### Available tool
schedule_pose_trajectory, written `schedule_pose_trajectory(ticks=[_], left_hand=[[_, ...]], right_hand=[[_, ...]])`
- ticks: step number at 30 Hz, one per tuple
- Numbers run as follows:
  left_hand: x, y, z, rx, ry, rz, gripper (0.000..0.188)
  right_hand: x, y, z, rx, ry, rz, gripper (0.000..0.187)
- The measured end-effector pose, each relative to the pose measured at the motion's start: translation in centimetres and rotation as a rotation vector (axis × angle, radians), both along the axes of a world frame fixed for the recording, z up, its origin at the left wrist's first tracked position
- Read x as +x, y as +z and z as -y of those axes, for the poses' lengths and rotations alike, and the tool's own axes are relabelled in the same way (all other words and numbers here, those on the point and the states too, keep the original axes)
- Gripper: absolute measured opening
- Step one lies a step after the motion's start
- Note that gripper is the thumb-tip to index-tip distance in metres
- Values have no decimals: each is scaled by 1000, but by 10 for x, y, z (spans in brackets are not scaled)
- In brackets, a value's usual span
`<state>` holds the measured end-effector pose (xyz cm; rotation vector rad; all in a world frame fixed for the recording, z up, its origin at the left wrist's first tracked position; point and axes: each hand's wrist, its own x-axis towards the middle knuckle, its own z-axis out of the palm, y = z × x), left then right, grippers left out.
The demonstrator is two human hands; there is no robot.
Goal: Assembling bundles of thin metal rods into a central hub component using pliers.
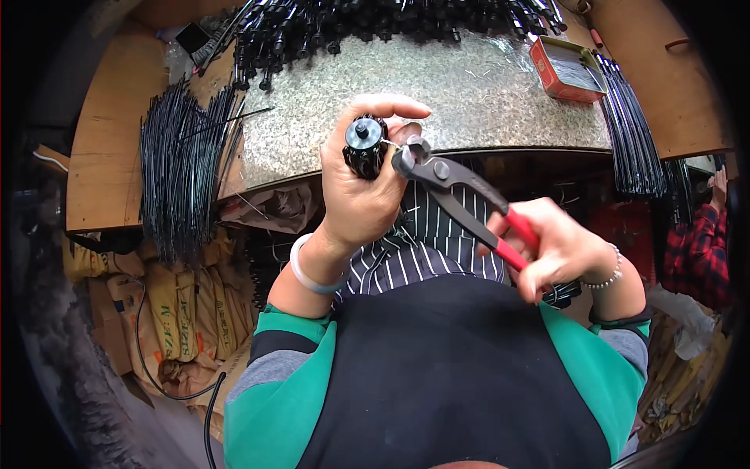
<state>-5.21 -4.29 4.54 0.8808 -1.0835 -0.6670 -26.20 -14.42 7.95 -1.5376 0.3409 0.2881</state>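
Note:
My left hand (351, 191) is wrapped round a black umbrella frame (362, 134), its round capped end facing up and dark ribs gathered beneath the cap. A thin, light-coloured wire (390, 144) sticks out from its side toward my thumb. My right hand (556, 244) grips the red handles of a pair of end-cutting pincers (461, 207). The dark jaws sit at the wire's end, close by my left thumb. Whether they bite the wire cannot be made out. The frame's lower part is hidden by my hand.
A stone-topped bench (453, 102) lies ahead, with a heap of black frames (328, 35) at its back. Black rods hang in bundles at left (180, 168) and right (633, 129). An open red box (566, 69) holds thin wires. At far right shows another person's plaid sleeve (697, 254).

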Motion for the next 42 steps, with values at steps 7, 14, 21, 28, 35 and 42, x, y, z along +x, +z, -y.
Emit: schedule_pose_trajectory(ticks=[7, 14, 21, 28, 35, 42], left_hand=[[-1, -2, 0, 64, 33, -63, 16], [-6, 2, 3, 70, 93, -40, 16], [-9, -1, 6, 113, 115, -121, 14], [-9, -5, 4, 140, 132, 30, 20], [-8, 0, 4, 175, 141, 108, 20], [1, 8, 8, 150, 28, 97, 26]], right_hand=[[6, -9, -5, -775, -157, 380, 82], [3, -18, -8, -966, -217, 455, 77], [4, -11, 3, -607, -3, 343, 63], [7, -12, 6, -710, -34, 339, 53], [-3, 12, 12, -970, -96, 272, 19], [0, 26, 13, -1164, -69, 240, 26]])
